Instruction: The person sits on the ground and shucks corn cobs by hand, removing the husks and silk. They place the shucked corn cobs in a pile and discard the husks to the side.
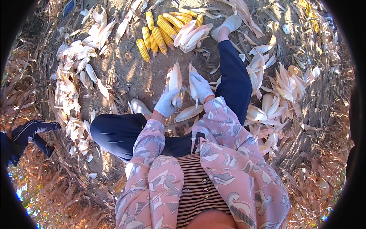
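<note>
In my left hand [166, 102], which wears a white knit glove, is an ear of corn [175, 81] wrapped in pale husk, its tip pointing away from me. My fingers close round its lower part. Just to the right, my gloved right hand [202, 88] grips a long pale piece of corn husk [193, 91], apart from the ear. Whether anything lies inside that husk is hidden. Another husk-covered ear [189, 113] rests on the ground close to my lap, below my right hand.
Ahead lies a pile of bare yellow corn ears [159, 39], with a husk-covered ear [193, 37] at its right side. Loose husks [70, 80] heap along the left, and more husks [263, 107] lie beside my right leg. Another person's dark-clothed leg [28, 131] shows at far left.
</note>
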`<action>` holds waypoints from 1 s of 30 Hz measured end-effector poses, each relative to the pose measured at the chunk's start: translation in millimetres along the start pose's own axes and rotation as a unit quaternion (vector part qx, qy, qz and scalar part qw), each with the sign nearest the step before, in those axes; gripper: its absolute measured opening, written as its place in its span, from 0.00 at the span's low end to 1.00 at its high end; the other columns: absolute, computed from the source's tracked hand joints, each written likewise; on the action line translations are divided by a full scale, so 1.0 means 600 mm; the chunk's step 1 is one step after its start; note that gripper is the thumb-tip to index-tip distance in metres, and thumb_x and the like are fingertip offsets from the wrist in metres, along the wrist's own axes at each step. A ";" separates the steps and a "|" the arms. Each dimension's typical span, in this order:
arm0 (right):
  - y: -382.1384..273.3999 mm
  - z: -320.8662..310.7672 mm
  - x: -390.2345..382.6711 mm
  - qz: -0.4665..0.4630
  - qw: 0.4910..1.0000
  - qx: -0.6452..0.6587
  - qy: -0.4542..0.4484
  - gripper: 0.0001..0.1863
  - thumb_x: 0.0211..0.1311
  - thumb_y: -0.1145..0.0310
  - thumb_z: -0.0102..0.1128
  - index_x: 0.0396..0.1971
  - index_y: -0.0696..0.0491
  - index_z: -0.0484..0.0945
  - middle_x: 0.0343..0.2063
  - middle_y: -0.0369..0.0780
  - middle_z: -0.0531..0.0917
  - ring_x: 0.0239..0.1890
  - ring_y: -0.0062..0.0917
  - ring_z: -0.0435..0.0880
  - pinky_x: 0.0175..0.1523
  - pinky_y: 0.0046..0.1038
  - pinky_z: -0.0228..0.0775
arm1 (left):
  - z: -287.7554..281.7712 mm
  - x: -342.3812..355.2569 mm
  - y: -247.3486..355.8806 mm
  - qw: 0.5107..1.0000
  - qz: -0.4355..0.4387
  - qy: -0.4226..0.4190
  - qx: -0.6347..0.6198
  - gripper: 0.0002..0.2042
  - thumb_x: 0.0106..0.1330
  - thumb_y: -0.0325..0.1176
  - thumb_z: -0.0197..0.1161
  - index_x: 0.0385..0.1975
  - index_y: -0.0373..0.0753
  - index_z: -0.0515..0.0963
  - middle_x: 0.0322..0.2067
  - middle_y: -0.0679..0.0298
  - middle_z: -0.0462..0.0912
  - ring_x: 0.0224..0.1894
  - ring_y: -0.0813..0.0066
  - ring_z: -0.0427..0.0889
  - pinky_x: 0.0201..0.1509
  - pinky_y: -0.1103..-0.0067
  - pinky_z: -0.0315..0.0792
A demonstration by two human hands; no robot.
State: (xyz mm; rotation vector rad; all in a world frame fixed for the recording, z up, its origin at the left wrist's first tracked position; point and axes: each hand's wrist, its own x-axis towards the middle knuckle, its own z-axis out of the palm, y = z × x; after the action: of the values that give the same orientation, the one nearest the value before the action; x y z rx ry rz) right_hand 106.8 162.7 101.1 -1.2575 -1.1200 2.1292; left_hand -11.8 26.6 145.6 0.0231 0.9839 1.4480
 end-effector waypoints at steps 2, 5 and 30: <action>-0.032 -0.005 -0.004 0.087 0.996 -0.005 0.009 0.23 0.63 0.60 0.61 0.55 0.57 0.76 0.49 0.40 0.81 0.49 0.23 0.78 0.54 0.23 0.69 | -0.003 -0.003 -0.002 0.999 -0.026 -0.043 -0.008 0.27 0.69 0.50 0.55 0.63 0.43 0.62 0.42 0.59 0.75 0.22 0.79 0.65 0.24 0.82 0.64; -0.025 -0.012 0.009 0.078 0.997 -0.012 -0.008 0.26 0.61 0.57 0.64 0.53 0.59 0.76 0.46 0.42 0.81 0.45 0.24 0.79 0.50 0.26 0.71 | -0.022 0.001 -0.011 0.990 -0.100 -0.077 -0.064 0.30 0.69 0.58 0.49 0.62 0.43 0.63 0.40 0.58 0.75 0.20 0.79 0.64 0.22 0.82 0.63; 0.046 -0.029 0.037 0.072 0.986 -0.147 0.017 0.21 0.54 0.58 0.67 0.40 0.60 0.82 0.33 0.40 0.84 0.33 0.23 0.80 0.39 0.29 0.72 | -0.060 0.034 -0.041 0.763 0.094 0.180 0.614 0.22 0.60 0.39 0.60 0.52 0.33 0.76 0.44 0.48 0.83 0.48 0.58 0.82 0.52 0.71 0.73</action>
State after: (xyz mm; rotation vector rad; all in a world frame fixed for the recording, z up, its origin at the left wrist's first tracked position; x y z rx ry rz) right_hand 112.0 169.3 62.5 -1.5421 -1.4078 2.0878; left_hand -15.9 19.3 98.2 0.8507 2.1632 0.7300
